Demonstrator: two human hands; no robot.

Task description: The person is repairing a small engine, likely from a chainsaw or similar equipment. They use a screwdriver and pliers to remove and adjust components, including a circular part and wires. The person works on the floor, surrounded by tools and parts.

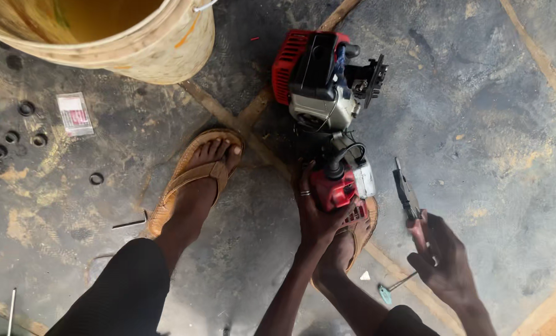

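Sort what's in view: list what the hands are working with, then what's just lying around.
In hand:
- small red engine, gripped at its near end by the left hand
- pliers, held in the right hand

Lying about:
- bucket
- black rings
- small packet
- screwdriver

bucket (135, 43): top cut off | right foot (346, 242): mostly hidden behind left hand (318, 214)

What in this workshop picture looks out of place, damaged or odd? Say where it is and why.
The small red petrol engine lies on the stained floor, partly stripped, steadied by the left hand. The right hand holds pliers. Black rubber rings lie scattered near the bucket.
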